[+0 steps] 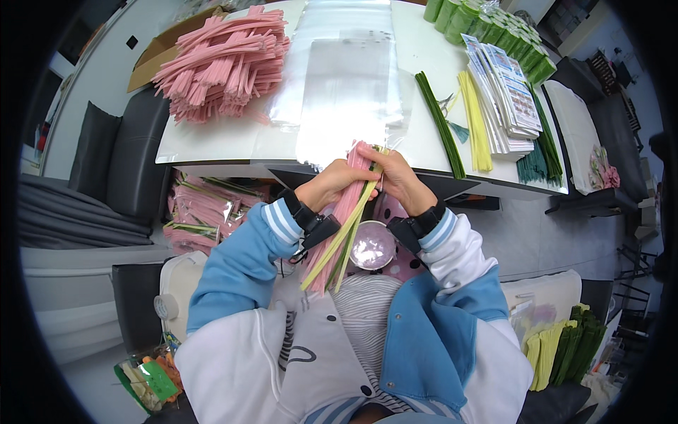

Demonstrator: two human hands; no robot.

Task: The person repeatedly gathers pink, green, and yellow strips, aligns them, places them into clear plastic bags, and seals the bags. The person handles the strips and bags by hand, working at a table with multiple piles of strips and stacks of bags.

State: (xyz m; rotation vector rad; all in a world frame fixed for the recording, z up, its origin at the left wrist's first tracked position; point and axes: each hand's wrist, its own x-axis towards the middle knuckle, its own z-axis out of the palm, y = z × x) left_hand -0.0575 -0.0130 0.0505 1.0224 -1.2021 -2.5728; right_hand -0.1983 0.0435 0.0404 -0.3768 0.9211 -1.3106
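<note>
A bundle of long, fuzzy pink, yellow and green chenille stems [337,237] slants down from the table's front edge toward my lap. My left hand [330,185] is closed round it near the upper end. On the other side my right hand [401,181] grips the same end, its thumb lying over the top of the pink stems. Both hands nearly touch, and some fingertips are hidden behind the bundle. Just beyond them, a stack of clear plastic bags [346,78] lies flat on the white table [212,145]. Under the bundle sits a round, shiny lidded tub [372,246].
Pink stems [224,63] are heaped at the far left beside a cardboard box [152,56]. To the right lie green stems [441,124], yellow stems [475,127], scissors [445,104] and stacked printed sheets [505,99]. Green rolls [494,35] stand behind. Filled bags [205,212] rest below the table.
</note>
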